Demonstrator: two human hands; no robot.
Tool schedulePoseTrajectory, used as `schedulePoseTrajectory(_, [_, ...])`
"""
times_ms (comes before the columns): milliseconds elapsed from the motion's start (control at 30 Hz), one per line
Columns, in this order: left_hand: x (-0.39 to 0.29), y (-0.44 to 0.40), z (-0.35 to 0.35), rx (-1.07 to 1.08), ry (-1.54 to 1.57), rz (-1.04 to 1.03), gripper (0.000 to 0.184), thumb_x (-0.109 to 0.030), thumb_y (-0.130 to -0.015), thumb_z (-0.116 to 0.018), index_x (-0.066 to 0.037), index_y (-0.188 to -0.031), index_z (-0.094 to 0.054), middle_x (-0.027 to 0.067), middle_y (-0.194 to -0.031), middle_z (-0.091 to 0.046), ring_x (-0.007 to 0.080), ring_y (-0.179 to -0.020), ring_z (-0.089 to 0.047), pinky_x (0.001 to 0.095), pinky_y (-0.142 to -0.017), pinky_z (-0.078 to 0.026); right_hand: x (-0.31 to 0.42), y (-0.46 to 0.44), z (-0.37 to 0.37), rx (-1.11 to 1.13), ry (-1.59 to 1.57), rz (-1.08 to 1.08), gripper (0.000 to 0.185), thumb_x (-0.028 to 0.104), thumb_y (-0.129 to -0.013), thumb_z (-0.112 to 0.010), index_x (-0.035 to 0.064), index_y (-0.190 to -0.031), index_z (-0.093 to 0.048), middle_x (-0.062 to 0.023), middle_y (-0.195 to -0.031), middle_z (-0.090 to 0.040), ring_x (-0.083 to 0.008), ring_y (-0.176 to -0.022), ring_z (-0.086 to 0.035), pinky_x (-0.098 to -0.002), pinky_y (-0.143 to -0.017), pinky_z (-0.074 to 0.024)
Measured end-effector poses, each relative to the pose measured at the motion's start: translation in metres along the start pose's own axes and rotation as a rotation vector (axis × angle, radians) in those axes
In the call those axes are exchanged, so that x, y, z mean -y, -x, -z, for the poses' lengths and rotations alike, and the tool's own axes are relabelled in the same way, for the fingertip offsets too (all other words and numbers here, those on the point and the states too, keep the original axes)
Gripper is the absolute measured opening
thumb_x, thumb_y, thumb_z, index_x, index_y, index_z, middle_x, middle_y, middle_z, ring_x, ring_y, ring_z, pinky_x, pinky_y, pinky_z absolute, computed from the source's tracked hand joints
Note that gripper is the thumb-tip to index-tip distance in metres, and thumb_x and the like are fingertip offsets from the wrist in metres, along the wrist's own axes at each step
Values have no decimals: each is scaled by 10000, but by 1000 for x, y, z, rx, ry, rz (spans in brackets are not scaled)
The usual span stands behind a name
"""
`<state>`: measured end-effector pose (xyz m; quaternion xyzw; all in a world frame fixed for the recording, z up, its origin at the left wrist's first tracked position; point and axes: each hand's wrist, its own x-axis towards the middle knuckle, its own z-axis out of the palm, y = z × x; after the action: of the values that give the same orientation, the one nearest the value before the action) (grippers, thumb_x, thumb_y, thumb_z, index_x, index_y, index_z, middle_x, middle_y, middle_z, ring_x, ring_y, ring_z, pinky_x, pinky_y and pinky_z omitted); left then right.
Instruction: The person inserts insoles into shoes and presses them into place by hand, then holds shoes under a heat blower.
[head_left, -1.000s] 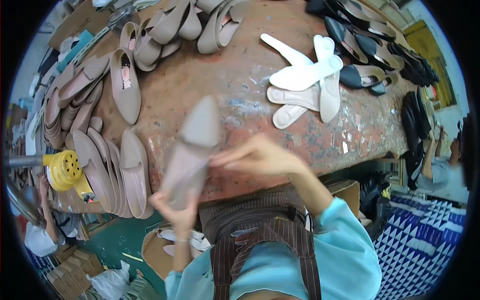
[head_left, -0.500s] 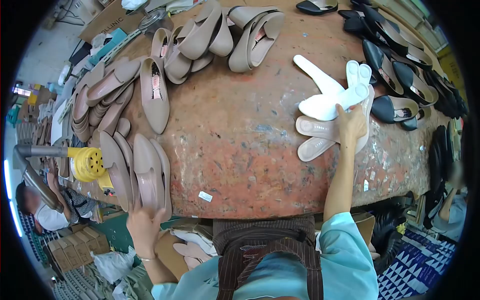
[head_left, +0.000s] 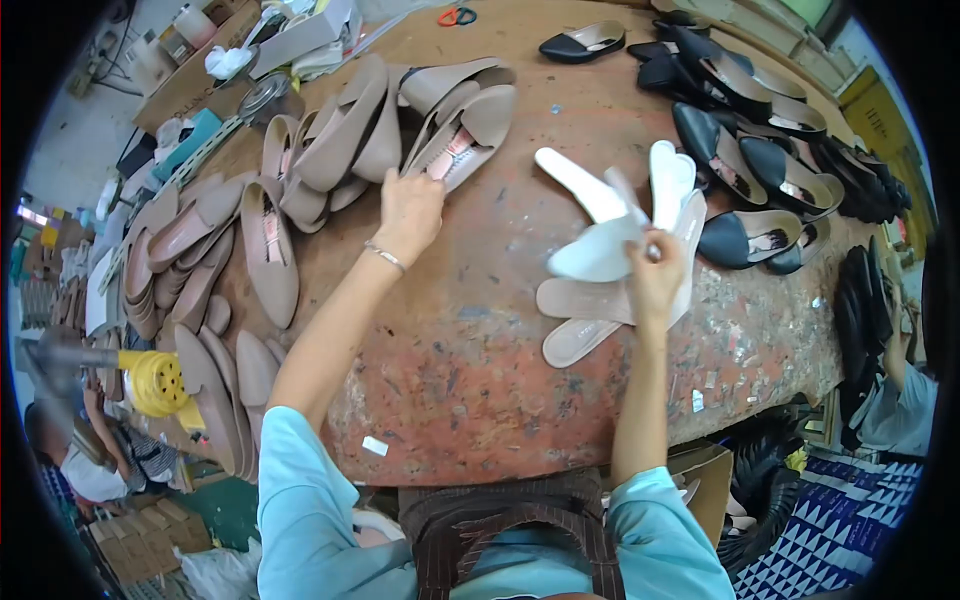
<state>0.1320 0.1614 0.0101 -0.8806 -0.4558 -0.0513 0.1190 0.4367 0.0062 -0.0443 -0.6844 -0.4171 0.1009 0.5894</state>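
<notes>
On scuffed table (head_left: 450, 390), with hands well apart, beige shoe (head_left: 480, 130) is touched at heel by left hand (head_left: 412, 212) (grip unclear), white insole (head_left: 592, 252) is pinched by right hand (head_left: 657, 270); near-left shoes (head_left: 212, 395) look fitted, loose insoles (head_left: 582, 298) look unused.

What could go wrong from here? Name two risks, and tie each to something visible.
The left hand is at a beige shoe crowded against a pile of similar shoes; pulling it out might topple its neighbours.
The right hand pinches a white insole among overlapping insoles; lifting it could drag others along.
</notes>
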Motion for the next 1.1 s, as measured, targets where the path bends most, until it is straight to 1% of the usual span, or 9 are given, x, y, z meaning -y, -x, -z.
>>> schedulePoseTrajectory(100, [10,61,50,78,392,183,197,-236,-800,-697,-41,-821,-714,108,-767,-684,295,-795,-660,435,-741,-469,80,3,34,71,-978,-276,704,-64,-603,-514,-149,-1300,-455,-252,-1286,-567,-330,-1231,-549,-398,-1098,-420])
schedulePoseTrajectory(267, [28,142,62,-127,793,426,249,-246,-824,-702,-14,-914,-699,124,-891,-689,344,-825,-645,417,-706,-494,120,34,68,299,-1121,-284,948,-68,-579,-544,-75,-1472,-229,-284,-1495,-329,-328,-1208,-531,-449,-1090,-432])
schedulePoseTrajectory(400, [7,150,107,-429,373,-97,105,-54,-799,-688,6,-798,-602,149,-720,-535,346,-675,-545,380,-616,-444,125,71,74,416,-1204,-479,738,328,-942,-577,-46,-1480,-239,-194,-1258,-522,-263,-1057,-562,-398,-958,-474])
schedulePoseTrajectory(533, [-10,205,145,-331,587,-125,103,-19,-730,-702,-13,-784,-615,125,-716,-519,320,-663,-522,383,-601,-438,135,95,96,514,-1146,-299,737,516,-995,-438,-29,-1464,-277,-145,-1107,-575,-226,-970,-551,-351,-864,-470])
schedulePoseTrajectory(700, [-23,324,124,-36,636,-178,157,-1,-661,-700,-22,-795,-621,104,-732,-493,295,-700,-541,370,-609,-466,149,142,116,455,-213,-245,526,340,-989,-402,-95,-1227,-578,-166,-1148,-617,-188,-980,-574,-329,-841,-449])
schedulePoseTrajectory(800, [-40,371,89,-6,630,64,169,-41,-674,-748,-17,-806,-645,177,-1082,-574,369,-1096,-562,433,-926,-480,167,167,80,905,145,528,346,179,-850,-650,16,-1155,-666,-159,-1144,-614,-319,-1014,-552,-406,-890,-434])
schedulePoseTrajectory(933, [-67,383,65,-215,815,303,747,-265,-650,-874,-31,-1281,-549,277,-1457,-356,448,-1345,-379,497,-1108,-338,154,226,8,995,72,674,294,114,-677,-692,63,-965,-726,-88,-990,-624,-272,-972,-560,-388,-859,-420])
schedulePoseTrajectory(967, [-63,387,55,-210,733,228,1098,-382,-622,-903,-31,-1467,-296,293,-1508,-282,438,-1372,-353,503,-1104,-337,150,234,-8,1022,58,678,288,109,-667,-689,61,-948,-729,-89,-977,-625,-270,-981,-562,-384,-864,-419])
schedulePoseTrajectory(1100, [-73,391,27,-416,1089,339,1204,-473,-651,-876,-28,-1499,-146,313,-1477,-313,405,-1355,-382,497,-1096,-361,150,259,-43,1108,-2,645,246,95,-664,-681,48,-900,-732,-94,-942,-627,-277,-1011,-565,-383,-871,-426])
